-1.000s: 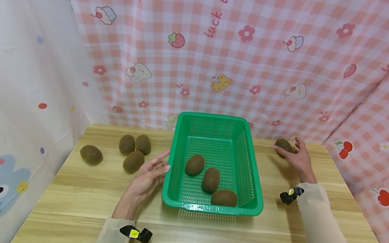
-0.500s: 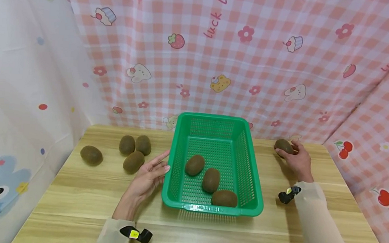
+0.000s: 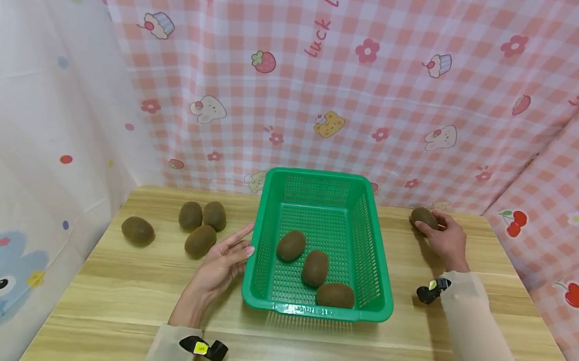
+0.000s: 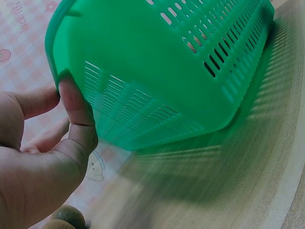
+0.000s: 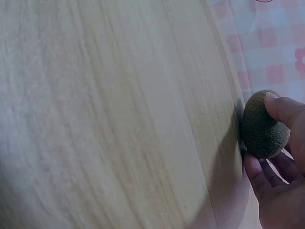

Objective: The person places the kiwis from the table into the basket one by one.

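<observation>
My left hand (image 3: 221, 266) is at the left side of a green plastic basket (image 3: 316, 312), pinching its rim between thumb and fingers. Up close in the left wrist view, the thumb meets the rim and a finger (image 4: 76, 112) presses the slotted outer wall. Three brown kiwis, one of them a kiwi (image 3: 315, 268) near the middle, lie inside the basket. On the right, at the table's back edge, my right hand (image 3: 445, 241) grips another kiwi (image 3: 423, 217). The right wrist view has the thumb on the fuzzy kiwi (image 5: 263, 126) and the fingers beneath it.
Left of the basket, three kiwis sit in a cluster, including a kiwi (image 3: 200, 241) nearest my left hand. A single kiwi (image 3: 138, 231) lies farther left. The wooden table (image 3: 106, 302) ends at a pink checked curtain (image 3: 295, 101).
My right hand's fingers have drawn in around the right kiwi, with the thumb now on its near side. The left hand and the basket hold still.
</observation>
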Demonstrator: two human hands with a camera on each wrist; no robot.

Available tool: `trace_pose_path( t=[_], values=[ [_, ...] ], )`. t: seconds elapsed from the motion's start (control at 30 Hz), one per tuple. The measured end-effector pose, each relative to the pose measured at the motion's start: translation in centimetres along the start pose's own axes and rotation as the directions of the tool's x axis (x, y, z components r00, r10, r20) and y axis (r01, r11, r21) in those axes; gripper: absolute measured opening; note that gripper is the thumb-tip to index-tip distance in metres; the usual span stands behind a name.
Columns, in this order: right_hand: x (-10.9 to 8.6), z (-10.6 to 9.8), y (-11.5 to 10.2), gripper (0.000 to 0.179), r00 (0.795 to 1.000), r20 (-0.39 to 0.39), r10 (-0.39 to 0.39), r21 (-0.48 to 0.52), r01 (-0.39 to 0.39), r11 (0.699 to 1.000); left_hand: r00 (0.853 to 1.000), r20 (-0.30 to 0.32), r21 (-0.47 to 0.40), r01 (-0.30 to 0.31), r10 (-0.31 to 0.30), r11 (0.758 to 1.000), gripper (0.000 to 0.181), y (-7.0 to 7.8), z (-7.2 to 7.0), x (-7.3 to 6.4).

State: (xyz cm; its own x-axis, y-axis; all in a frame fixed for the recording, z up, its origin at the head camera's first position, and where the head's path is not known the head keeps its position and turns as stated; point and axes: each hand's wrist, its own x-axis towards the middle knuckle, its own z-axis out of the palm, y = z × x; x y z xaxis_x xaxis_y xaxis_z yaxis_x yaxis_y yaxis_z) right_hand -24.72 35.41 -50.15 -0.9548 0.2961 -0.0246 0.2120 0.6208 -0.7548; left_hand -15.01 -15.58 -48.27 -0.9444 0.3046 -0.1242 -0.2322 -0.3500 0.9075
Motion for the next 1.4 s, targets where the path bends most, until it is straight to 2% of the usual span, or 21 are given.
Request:
trace_pose_path(
  t=[0.4,1.4],
  values=[
    [0.0,-0.8,-0.1,0.075,1.000,0.008,0.021,0.016,-0.021,1.000,1.000,0.001,-0.013,0.000,0.000,1.000,0.065,0.1,0.1,0.0],
    [-1.7,-1.5,-1.4,0.082,0.998,0.032,-0.046,0.011,0.045,0.999,1.000,0.012,-0.006,0.001,-0.001,1.000,0.067,-0.1,-0.2,0.1]
  ],
)
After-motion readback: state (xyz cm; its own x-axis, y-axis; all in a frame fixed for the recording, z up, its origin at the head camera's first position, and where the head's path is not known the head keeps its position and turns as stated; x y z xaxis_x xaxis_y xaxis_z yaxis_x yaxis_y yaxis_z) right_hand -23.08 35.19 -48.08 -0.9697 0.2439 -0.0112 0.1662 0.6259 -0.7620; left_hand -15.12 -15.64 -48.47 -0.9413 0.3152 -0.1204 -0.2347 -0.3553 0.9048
